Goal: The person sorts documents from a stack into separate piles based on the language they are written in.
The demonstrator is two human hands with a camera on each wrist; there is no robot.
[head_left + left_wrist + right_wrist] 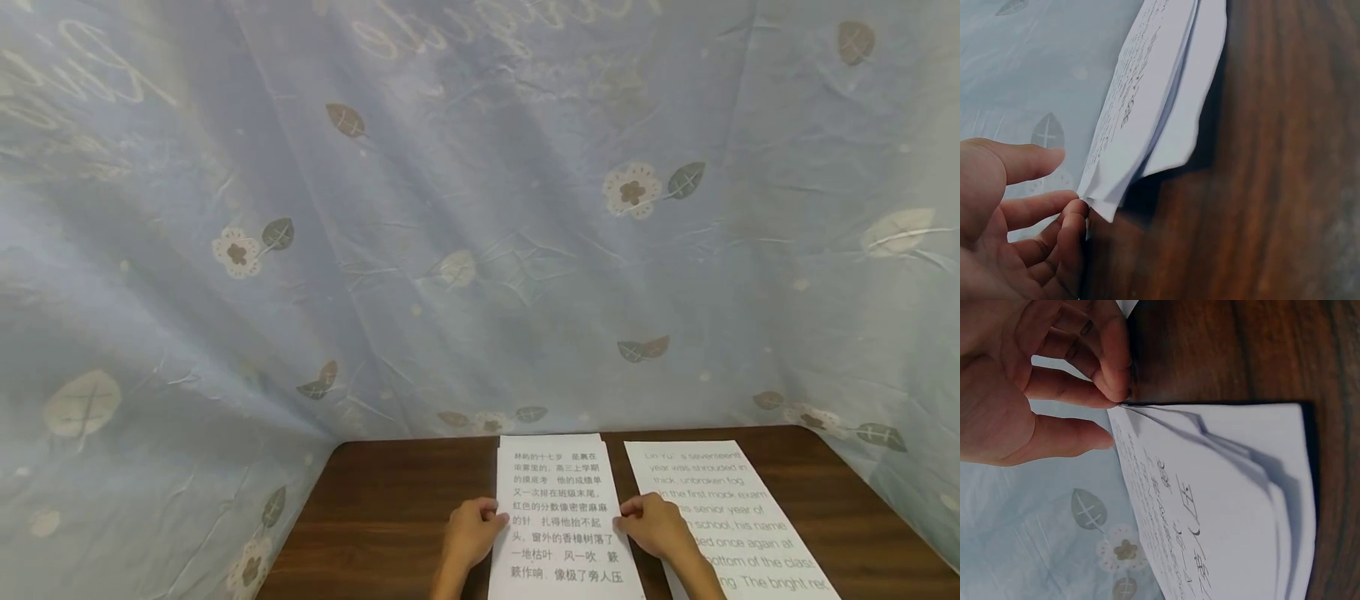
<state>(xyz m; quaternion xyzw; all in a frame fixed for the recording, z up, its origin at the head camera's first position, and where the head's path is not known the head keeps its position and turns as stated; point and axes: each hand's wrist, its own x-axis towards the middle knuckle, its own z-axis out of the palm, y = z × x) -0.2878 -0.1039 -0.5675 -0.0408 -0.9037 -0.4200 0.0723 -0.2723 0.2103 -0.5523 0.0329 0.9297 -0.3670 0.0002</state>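
Observation:
A stack of white paper sheets (558, 508) printed with large Chinese text lies on the dark wooden table, its sheets slightly out of line at the top. My left hand (470, 533) is at the stack's left edge. In the left wrist view, the fingertips of the left hand (1019, 215) touch the edge of the sheets (1141, 106), with the thumb raised apart. At the right edge is my right hand (658, 527). The right wrist view shows the right hand (1016, 387) touching the edge with its fingertips, the thumb apart; the sheets (1229, 506) are loosely layered.
To the right lies white paper (750, 517) with large English text, partly behind the right forearm. The wooden table (390, 500) shows on both sides. A pale blue cloth (480, 250) with leaves and flowers hangs behind and around the table.

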